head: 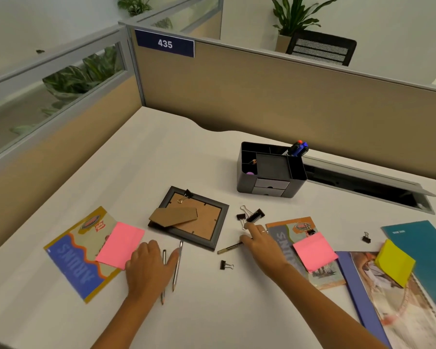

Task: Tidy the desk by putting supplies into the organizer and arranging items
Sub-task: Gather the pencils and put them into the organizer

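A black desk organizer (271,170) stands at the back of the white desk (161,157), with markers (297,148) in its right rear slot. My left hand (149,265) lies flat on two pencils (176,270) near the front. My right hand (258,241) rests fingers-down on the end of an olive pen (228,248), just below two black binder clips (253,215). Another binder clip (225,265) lies between my hands. A picture frame (189,217) lies face down in the middle with a clip (186,194) on its top edge.
Booklets with pink sticky pads lie at the left (78,253) and right (312,250). Notebooks, a teal folder (423,248) and a yellow pad (394,263) fill the right front. A small clip (366,237) lies nearby. A cable slot (368,185) opens behind; partition walls enclose the desk.
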`<state>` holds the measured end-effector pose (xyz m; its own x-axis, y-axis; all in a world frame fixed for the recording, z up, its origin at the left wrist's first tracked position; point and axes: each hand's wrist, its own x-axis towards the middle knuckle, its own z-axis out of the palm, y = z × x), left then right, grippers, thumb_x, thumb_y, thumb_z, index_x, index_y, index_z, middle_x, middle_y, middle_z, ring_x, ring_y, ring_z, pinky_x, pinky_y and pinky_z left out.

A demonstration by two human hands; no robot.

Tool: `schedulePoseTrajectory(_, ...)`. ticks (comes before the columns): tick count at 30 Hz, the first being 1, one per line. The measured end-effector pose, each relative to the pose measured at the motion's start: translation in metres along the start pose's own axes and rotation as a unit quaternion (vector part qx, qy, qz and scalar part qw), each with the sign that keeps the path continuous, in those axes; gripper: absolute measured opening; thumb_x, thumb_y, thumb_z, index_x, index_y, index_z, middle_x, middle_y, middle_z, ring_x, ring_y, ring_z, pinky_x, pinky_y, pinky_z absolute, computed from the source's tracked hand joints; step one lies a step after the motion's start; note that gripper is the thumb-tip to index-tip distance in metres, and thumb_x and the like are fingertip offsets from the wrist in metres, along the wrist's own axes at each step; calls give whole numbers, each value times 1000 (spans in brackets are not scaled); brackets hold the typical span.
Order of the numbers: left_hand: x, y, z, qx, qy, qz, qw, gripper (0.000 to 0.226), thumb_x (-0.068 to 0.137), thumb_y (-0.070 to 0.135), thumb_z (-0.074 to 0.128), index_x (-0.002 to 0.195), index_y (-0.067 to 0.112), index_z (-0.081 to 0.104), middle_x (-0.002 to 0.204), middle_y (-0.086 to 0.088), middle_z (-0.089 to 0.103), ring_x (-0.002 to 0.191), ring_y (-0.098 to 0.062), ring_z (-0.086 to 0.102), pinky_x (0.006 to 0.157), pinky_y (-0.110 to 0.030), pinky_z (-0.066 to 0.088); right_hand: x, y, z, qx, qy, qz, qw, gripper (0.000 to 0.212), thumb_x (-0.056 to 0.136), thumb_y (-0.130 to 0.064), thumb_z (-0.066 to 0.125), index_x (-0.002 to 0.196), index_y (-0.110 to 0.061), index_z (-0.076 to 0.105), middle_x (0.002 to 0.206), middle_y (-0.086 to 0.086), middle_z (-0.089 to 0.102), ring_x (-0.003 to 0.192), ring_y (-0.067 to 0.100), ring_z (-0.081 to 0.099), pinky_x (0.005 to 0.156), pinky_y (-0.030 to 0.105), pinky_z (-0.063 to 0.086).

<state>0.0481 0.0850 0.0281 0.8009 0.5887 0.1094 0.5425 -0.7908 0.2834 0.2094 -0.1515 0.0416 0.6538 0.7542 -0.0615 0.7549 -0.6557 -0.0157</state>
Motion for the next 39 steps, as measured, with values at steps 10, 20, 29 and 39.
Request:
schedulePoseTrajectory(10, -9, 24, 6, 47, 10, 101, 994, 31, 73, 32, 75, 67, 10, 54, 62, -7, 49, 48, -20, 46, 42, -24, 27, 2, -1, -11, 95, 166, 65, 979, 26, 73, 0, 73, 88, -15, 58, 88, 3, 62, 75, 22, 57, 58, 27, 46)
schedulePoseTrajectory(20, -9, 25, 12, 55, -9, 168, 984, 30, 54, 9, 87, 74, 9, 66, 62, -4, 55, 50, -17, 49, 42, -25, 32, 20, 8, -47, 307, 271, 158, 898, 12, 90, -8, 55, 96, -7, 66, 89, 5, 60, 73, 11, 52, 64, 7, 41)
schedulePoseTrajectory(29, 9, 44, 11, -1, -49, 144, 988, 55, 25, -12, 84, 72, 11, 67, 66, -4, 59, 48, -18, 53, 43, -23, 30, 86, 63, -105, 229, 364, 199, 881, 30, 86, 12, 50, 113, 3, 60, 100, 18, 49, 79, 16, 43, 69, 19, 44)
schedulePoseTrajectory(39, 81, 91, -26, -397, -139, -6, 907, 13, 96, 8, 45, 97, 13, 57, 93, 3, 59, 80, -12, 61, 61, -19, 49, 151, 91, -125, 269, 275, 182, 905, 28, 95, -5, 47, 122, -7, 52, 106, 11, 65, 99, 22, 60, 83, 21, 42)
